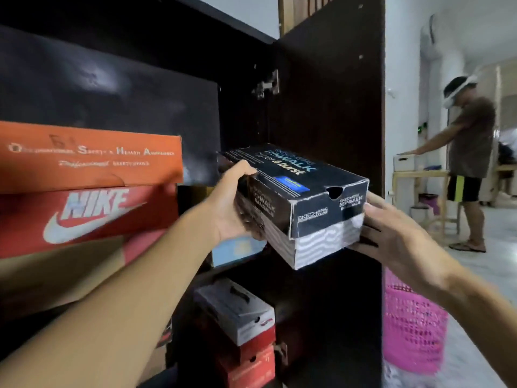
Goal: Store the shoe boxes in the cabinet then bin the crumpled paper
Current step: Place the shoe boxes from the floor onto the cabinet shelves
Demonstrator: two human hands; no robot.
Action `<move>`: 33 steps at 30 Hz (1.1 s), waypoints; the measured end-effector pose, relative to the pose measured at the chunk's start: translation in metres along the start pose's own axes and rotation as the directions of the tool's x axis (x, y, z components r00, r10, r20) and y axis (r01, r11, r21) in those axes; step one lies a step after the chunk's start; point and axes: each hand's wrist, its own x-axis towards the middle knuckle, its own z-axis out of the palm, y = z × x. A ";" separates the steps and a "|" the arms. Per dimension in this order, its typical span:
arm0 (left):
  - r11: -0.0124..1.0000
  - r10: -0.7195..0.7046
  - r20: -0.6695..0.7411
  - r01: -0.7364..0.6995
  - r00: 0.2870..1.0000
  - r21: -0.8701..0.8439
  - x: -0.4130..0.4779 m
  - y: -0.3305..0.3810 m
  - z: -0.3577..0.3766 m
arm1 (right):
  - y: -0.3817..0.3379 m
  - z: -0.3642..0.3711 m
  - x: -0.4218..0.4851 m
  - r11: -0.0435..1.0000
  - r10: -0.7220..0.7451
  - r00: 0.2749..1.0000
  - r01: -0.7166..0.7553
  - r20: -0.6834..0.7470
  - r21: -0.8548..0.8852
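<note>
Fingers (372, 208) of the right hand (397, 239) spread flat against the near end of a black Skechers shoe box (296, 191), thumb along its upper edge. Left hand (232, 203) clamped on the box's left long side, thumb over the lid, other fingers wrapped beneath and hidden. Box held in the air, tilted, far end just inside the dark cabinet (330, 102), in front of its open door. At the left, stacked on a shelf: orange box (89, 156) on top, red Nike box (89, 217) under it, plain brown carton (56, 278) lowest. Below the held box, a light blue box (235, 249); lower still, a grey box (237, 309) on red boxes (249, 365). Pink mesh basket (411, 326) on the floor right of the door. Another person (467, 152) at a table in the background. No crumpled paper clearly made out.
</note>
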 end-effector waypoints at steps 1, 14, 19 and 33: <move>1.000 0.004 -0.021 -0.005 1.000 -0.016 0.007 0.014 -0.003 | -0.004 0.004 0.017 1.000 -0.019 0.999 0.018 -0.048 -0.014; 0.986 -0.025 -0.307 0.074 0.951 0.149 0.075 0.090 -0.049 | -0.001 0.071 0.183 0.997 0.008 0.944 -0.032 -0.328 -0.068; 0.953 0.174 -0.296 -0.085 0.939 0.289 0.121 0.069 -0.066 | 0.023 0.079 0.220 0.994 0.037 0.947 -0.067 -0.319 -0.085; 0.646 0.410 -0.339 -0.007 0.847 0.764 0.205 0.081 -0.125 | 0.110 0.089 0.333 0.613 -0.086 0.991 -0.026 -0.099 -0.790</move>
